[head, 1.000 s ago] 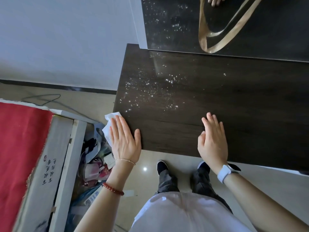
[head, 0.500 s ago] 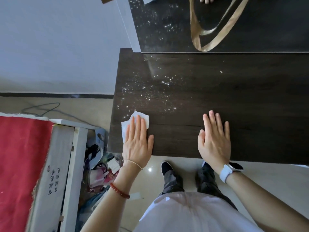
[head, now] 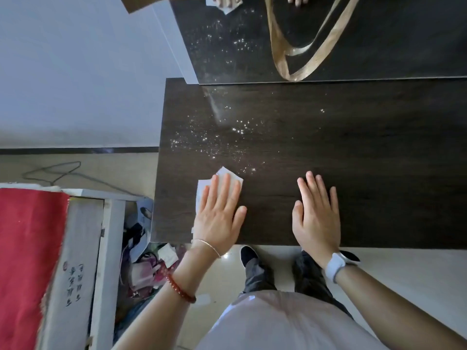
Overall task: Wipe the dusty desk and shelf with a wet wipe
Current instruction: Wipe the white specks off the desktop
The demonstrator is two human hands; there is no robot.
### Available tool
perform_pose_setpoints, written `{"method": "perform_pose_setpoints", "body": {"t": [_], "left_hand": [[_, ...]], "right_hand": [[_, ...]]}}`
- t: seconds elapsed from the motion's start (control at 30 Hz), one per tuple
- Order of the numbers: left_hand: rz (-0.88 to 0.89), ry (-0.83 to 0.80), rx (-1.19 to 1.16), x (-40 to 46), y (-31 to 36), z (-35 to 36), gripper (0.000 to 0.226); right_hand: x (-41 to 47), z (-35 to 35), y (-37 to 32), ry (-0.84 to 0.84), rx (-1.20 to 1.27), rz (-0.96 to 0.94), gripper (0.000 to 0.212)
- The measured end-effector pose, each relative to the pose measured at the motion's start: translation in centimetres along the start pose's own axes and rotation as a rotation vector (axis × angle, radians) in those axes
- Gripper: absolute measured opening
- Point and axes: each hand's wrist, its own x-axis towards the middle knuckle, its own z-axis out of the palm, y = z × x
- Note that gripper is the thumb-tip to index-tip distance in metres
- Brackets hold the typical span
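Fingers (head: 222, 188) of the left hand (head: 218, 218) are stretched out straight and laid flat on the wet wipe (head: 228, 174), which is pressed against the desk (head: 353, 160) near its front left corner. Nothing is gripped; the white wipe is only held down under the palm, and its edges are seen beyond the fingertips and beside the little finger. The right hand (head: 316, 215) is also kept flat and open on the desk, well apart from the left one, with nothing under it.

The desk top is of dark brown wood grain. White dust specks (head: 214, 142) are scattered just behind the wipe. At the back a dark glossy panel (head: 391, 34) with a gold curved line (head: 298, 69) is placed, in which the specks and both hands are reflected. A pale wall (head: 75, 72) and a beige tiled floor (head: 75, 170) with a thin cable (head: 58, 170) are seen to the left.

A red cloth (head: 25, 261) is laid over a whitish frame (head: 75, 274), on which some handwritten characters are marked, but they cannot be read. Mixed clutter (head: 146, 261) is packed between the frame and the desk. A white watch (head: 336, 266) is worn on the right wrist, a thin bangle (head: 209, 246) and a red bead bracelet (head: 179, 289) on the left arm.
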Motion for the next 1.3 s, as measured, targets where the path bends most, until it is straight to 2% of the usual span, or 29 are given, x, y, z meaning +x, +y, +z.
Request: {"method": "perform_pose_setpoints", "body": {"t": [0.07, 0.13, 0.3, 0.47, 0.5, 0.57, 0.7, 0.77, 0.83, 0.93, 1.03, 1.1, 1.17, 1.3], "left_hand": [[0.125, -0.045, 0.073, -0.6, 1.1, 0.6, 0.058], [0.133, -0.043, 0.121, -0.2, 0.4, 0.4, 0.056], [-0.325, 0.048, 0.007, 1.2, -4.2, -1.9, 0.06], [-0.483, 0.088, -0.055, 8.2, -4.8, -4.0, 0.053], [-0.472, 0.085, -0.064, 9.3, -4.3, -4.0, 0.053], [-0.337, 0.068, -0.034, 9.6, -2.3, -3.0, 0.056], [0.154, 0.007, 0.071, 4.6, 3.6, 0.1, 0.058], [0.306, -0.073, 0.128, 2.6, 3.8, 0.4, 0.054], [0.272, -0.048, 0.179, 2.8, 0.8, -0.2, 0.053], [-0.065, 0.065, 0.117, 4.8, -4.3, -2.5, 0.051], [-0.318, 0.029, 0.001, 6.1, -4.8, -3.4, 0.052], [-0.317, 0.012, -0.029, 4.9, -2.9, -2.7, 0.055], [-0.21, -0.009, 0.015, 2.1, -1.1, -1.0, 0.061], [-0.037, -0.025, 0.106, -2.4, -0.2, 0.9, 0.056]], "right_hand": [[0.1, -0.1, 0.2, 0.044, 0.127, 0.039, 0.048], [0.0, -0.2, 0.3, 0.029, 0.101, 0.036, 0.049], [0.5, -0.9, 1.9, -0.114, -0.093, -0.12, 0.052], [1.3, -0.7, 2.1, -0.075, -0.096, -0.073, 0.049], [1.3, -0.6, 2.0, -0.057, -0.084, -0.052, 0.05], [1.4, -0.5, 2.1, -0.022, -0.061, -0.022, 0.049], [1.4, -0.5, 2.4, 0.075, 0.028, 0.089, 0.045], [1.4, -0.6, 2.5, 0.096, 0.047, 0.132, 0.045], [1.3, -0.6, 2.5, 0.09, 0.033, 0.121, 0.045], [1.4, -0.8, 2.4, 0.08, 0.026, 0.111, 0.041], [1.6, -0.7, 2.3, 0.063, 0.016, 0.126, 0.041], [1.6, -0.8, 2.3, 0.058, 0.01, 0.124, 0.044], [1.5, -0.8, 2.4, 0.052, 0.01, 0.109, 0.046], [1.4, -0.9, 2.4, 0.045, 0.023, 0.106, 0.049]]}}
